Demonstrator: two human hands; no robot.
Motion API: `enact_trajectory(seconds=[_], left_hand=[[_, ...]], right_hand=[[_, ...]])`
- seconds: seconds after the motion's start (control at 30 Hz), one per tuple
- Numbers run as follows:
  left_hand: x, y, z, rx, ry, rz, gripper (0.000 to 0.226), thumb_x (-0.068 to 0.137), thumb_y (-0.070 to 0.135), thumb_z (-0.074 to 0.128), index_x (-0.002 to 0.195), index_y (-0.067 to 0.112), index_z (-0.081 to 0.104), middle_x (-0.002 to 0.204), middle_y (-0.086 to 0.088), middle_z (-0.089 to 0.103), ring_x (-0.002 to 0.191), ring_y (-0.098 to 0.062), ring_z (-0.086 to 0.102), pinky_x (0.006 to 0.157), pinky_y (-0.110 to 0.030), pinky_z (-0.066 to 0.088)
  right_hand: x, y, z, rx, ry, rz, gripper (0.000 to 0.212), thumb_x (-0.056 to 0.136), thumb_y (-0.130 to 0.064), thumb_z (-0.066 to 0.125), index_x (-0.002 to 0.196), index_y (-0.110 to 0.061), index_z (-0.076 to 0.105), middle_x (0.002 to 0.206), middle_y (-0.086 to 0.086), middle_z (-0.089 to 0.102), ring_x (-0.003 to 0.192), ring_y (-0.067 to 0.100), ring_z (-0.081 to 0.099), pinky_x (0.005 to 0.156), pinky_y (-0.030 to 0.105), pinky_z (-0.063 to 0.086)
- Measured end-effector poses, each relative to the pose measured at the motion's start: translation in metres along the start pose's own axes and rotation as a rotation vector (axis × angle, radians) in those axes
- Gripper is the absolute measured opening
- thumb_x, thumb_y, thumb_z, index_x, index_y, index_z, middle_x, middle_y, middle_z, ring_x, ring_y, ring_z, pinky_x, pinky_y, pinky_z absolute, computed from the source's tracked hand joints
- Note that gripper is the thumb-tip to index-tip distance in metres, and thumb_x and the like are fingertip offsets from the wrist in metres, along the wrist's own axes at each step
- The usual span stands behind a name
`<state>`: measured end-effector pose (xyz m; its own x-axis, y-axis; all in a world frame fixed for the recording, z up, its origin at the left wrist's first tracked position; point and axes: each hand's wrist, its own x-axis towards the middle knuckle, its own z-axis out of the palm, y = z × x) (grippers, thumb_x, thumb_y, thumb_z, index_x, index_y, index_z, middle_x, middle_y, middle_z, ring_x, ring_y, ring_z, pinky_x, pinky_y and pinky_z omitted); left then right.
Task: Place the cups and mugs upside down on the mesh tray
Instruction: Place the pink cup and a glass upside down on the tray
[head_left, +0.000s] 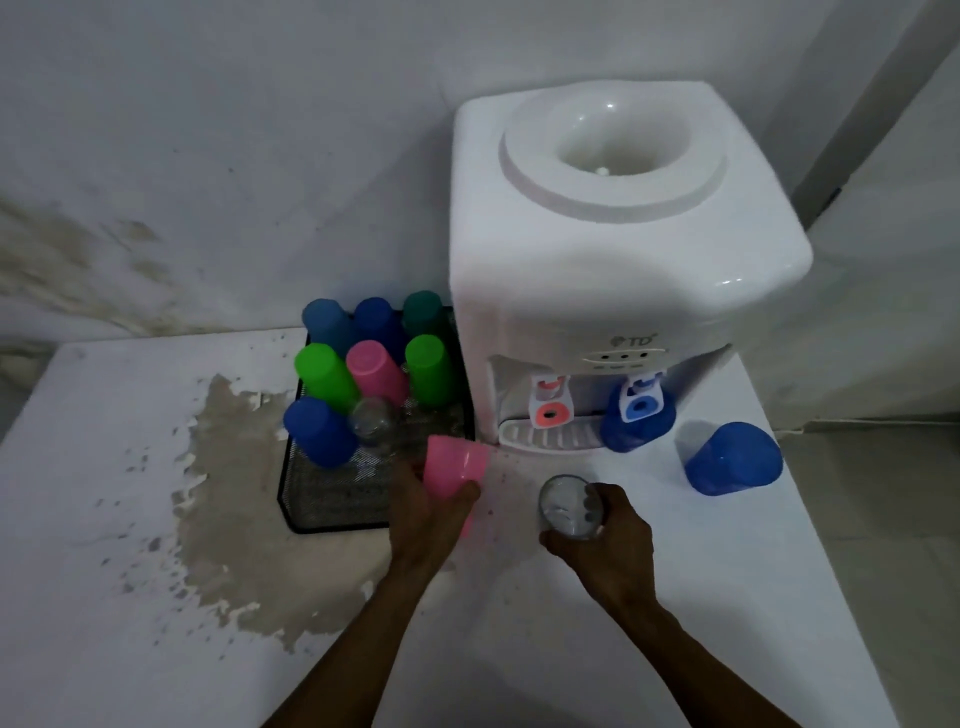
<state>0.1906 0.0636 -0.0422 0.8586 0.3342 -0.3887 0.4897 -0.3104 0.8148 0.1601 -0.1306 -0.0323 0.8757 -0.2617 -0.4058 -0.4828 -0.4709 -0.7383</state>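
Observation:
A black mesh tray (332, 501) lies on the white counter left of the dispenser. Several plastic cups stand upside down on it: blue (318, 435), green (324, 375), pink (375, 370), another green (429, 366), with darker blue and teal ones behind, plus a clear glass (371, 418). My left hand (423, 512) holds a pink cup (453, 465) upside down at the tray's right front edge. My right hand (602, 540) grips a clear glass (569, 506) above the counter. One blue cup (732, 458) stands on the counter at right; another blue cup (638, 423) sits under the blue tap.
A white water dispenser (613, 249) stands at the back right, its drip grille (545, 434) facing me. The counter (104, 519) has a large patch of peeled paint (234, 499) left of the tray. Walls close in behind and to the right.

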Motion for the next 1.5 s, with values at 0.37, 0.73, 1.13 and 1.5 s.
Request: enact_trajectory(seconds=[0.37,0.73,1.13,1.5], left_hand=[[0.054,0.045,-0.039,0.853,0.007,0.387,0.067,0.066,0.04,0.076,0.122,0.014,0.048,0.123,-0.013,0.053,0.108,-0.033,0.055,0.082,-0.043,0.052],[0.088,0.056,-0.025,0.916,-0.085,0.403,0.084,0.071,0.019,0.076,0.138,0.005,0.027,0.129,-0.019,0.054,0.117,-0.038,0.05,0.094,-0.044,0.045],[0.074,0.057,-0.036,0.866,-0.007,0.442,0.092,0.073,0.026,0.077,0.144,0.005,0.021,0.139,-0.017,0.044,0.123,-0.032,0.048,0.098,-0.039,0.043],[0.019,0.016,-0.062,0.199,-0.523,0.282,0.085,0.058,0.048,0.084,0.132,0.03,0.045,0.128,0.012,0.052,0.114,-0.007,0.052,0.083,-0.012,0.043]], right_hand=[[-0.01,-0.026,0.047,0.069,0.002,-0.037,0.077,0.05,-0.031,0.091,0.118,-0.019,0.056,0.111,-0.001,0.065,0.099,0.021,0.061,0.088,0.039,0.054],[-0.006,-0.027,0.042,0.061,0.064,-0.013,0.078,0.049,-0.032,0.092,0.118,-0.021,0.056,0.11,-0.003,0.065,0.096,0.017,0.061,0.09,0.04,0.054],[-0.002,-0.033,0.049,0.065,0.023,0.016,0.078,0.05,-0.034,0.092,0.118,-0.019,0.056,0.105,-0.006,0.061,0.093,0.015,0.058,0.078,0.022,0.046],[0.002,-0.054,0.048,0.333,-0.174,0.309,0.045,0.061,-0.035,0.086,0.09,-0.005,0.069,0.082,0.018,0.074,0.068,0.031,0.072,0.069,0.044,0.061]])
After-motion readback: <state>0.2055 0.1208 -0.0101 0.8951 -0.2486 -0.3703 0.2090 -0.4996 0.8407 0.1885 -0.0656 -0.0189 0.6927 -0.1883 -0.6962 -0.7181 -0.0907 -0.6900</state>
